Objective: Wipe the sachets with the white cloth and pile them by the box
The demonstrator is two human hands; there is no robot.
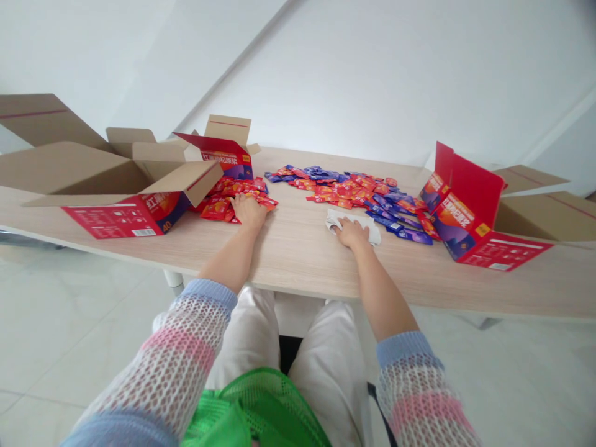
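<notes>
Your left hand [250, 210] is palm-down at the near side of a pile of red sachets [216, 208], left of the middle of the surface [298, 264]. Its fingers reach over the packets and touch them, but I can't tell whether they are clamped on any. Your right hand [351, 233] rests on a crumpled white cloth [374, 232], right of the middle and nearer the front edge than the back. Its fingertips press into the cloth; I can't tell whether they pinch it.

Just beyond the cloth, and reaching past its right side, you have a heap of mixed sachets [361, 188]: red ones towards the surface's middle, purple ones towards its right end. More purple and red packets spread from that heap along the back edge, to the left. A strip of bare surface lies between your two hands.

A large red carton [139, 216] stands near the front edge at the left end, its brown flaps raised and spread. Behind it, close to the back edge, a second red carton [227, 162] stands just beyond the red pile. Towards the right end, a third carton [475, 233] stands with its flaps spread, and the heap's right-hand packets lie right beside it.
</notes>
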